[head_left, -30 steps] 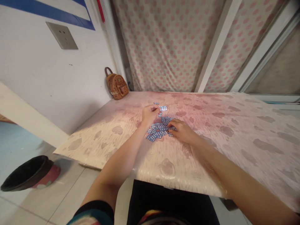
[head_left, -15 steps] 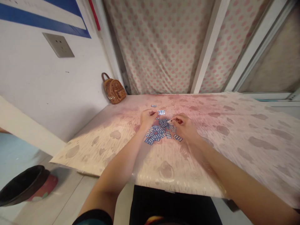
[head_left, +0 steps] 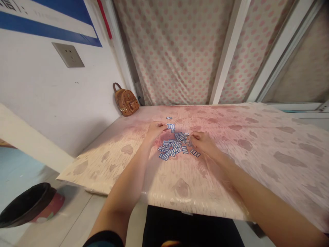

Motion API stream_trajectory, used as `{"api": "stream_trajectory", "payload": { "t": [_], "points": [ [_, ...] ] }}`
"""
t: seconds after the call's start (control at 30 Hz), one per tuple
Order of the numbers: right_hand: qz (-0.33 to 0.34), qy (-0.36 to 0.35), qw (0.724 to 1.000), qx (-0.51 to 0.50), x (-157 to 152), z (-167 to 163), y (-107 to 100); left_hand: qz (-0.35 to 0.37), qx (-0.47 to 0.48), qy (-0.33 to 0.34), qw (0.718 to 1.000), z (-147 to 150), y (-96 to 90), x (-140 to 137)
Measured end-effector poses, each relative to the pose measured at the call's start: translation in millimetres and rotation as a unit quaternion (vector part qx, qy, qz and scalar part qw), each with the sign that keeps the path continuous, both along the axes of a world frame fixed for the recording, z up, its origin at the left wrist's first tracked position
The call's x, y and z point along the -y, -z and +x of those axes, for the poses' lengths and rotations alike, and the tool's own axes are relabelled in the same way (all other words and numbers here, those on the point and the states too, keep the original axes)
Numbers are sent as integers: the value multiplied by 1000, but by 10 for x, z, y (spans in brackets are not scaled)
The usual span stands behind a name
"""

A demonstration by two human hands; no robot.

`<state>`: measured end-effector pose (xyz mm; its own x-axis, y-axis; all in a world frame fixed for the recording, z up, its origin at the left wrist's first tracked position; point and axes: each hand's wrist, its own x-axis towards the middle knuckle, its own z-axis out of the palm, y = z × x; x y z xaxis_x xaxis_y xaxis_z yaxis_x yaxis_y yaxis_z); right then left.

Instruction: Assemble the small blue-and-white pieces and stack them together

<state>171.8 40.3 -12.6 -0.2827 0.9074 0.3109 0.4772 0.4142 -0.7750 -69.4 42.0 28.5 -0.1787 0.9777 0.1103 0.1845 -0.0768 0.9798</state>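
Observation:
My left hand [head_left: 155, 129] is closed, with thumb and fingertips pinching the edge of a small blue-and-white striped card [head_left: 171, 126] above the far side of the pile. Just below that card a smaller striped piece shows. A loose heap of similar blue-and-white striped cards [head_left: 172, 147] lies overlapping on the table between my forearms. My right hand [head_left: 203, 140] has its fingers pressed together at the heap's right edge; what they pinch is too small to make out. Near that wrist rests a single striped card [head_left: 195, 152], and another striped card [head_left: 169, 118] lies farther back.
A patterned plastic cover spreads over the table [head_left: 123, 171]. At the back left corner a small brown backpack [head_left: 126, 102] leans by the wall. Behind the table hangs a dotted curtain [head_left: 174, 51]. On the floor at left stands a dark-rimmed bin [head_left: 48, 209].
My left hand has shifted slightly left with the striped card. My right hand has moved a little right and down, and the white piece at its fingertips no longer shows clearly.

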Motion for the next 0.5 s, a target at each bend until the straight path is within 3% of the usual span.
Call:
{"api": "stream_trajectory", "payload": {
  "t": [0.1,0.33,0.4,0.5],
  "points": [
    [14,38,998,-48,-18,-8,-4,4,24,55,998,16,-35,43],
    [-66,-60,977,-196,33,-70,-99,13,38,143,989,437,125,84],
    [-71,-55,975,-204,35,-65,-96,13,17,170,985,413,120,81],
    [-72,-35,973,-215,7,-38,-81,18,-50,205,977,142,92,49]
  ]
}}
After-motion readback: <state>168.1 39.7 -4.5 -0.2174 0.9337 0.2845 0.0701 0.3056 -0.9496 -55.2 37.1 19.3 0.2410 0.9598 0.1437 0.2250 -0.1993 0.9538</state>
